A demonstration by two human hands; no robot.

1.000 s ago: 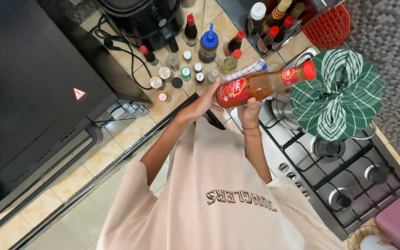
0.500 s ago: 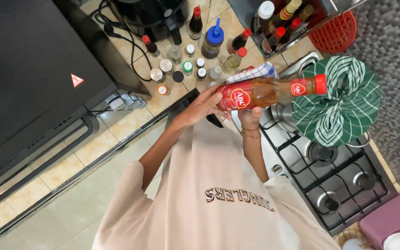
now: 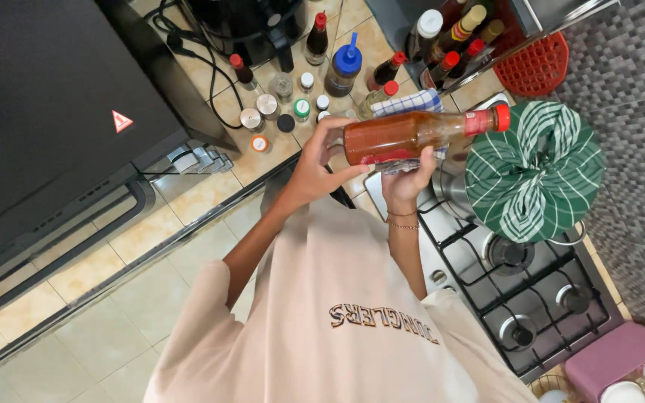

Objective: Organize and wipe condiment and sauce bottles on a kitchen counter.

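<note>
Above tiled counter [image 3: 210, 75], both hands grip sauce bottle [image 3: 419, 134].

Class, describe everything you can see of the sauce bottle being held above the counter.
The sauce bottle is slim, clear, probably glass or plastic, filled with orange-red sauce and closed by a red screw cap. It lies nearly horizontal, cap pointing toward the green striped cloth bundle. The left hand grips its base end; the right hand supports it from beneath. Its label is mostly turned away.
</note>
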